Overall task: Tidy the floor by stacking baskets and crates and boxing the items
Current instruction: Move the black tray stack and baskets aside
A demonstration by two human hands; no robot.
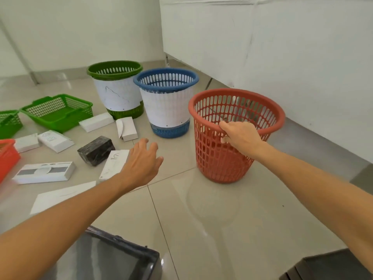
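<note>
While the right hand [241,138] grips the near rim of a red mesh basket [236,136], thumb inside and fingers curled over the edge, the basket stands upright on the tiled floor [222,219] near a white wall. Its sides are slotted plastic, tapering downward. The left hand [141,162] hovers with fingers spread, holding nothing, over a white box [113,164] it partly covers. Behind stand a blue basket [166,102] and a green basket [117,87], both wrapped in white paper. A dark crate [113,257] is cut off at the bottom.

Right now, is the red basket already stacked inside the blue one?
No: the red basket stands on the floor beside the blue basket, with the right hand gripping its rim.
</note>
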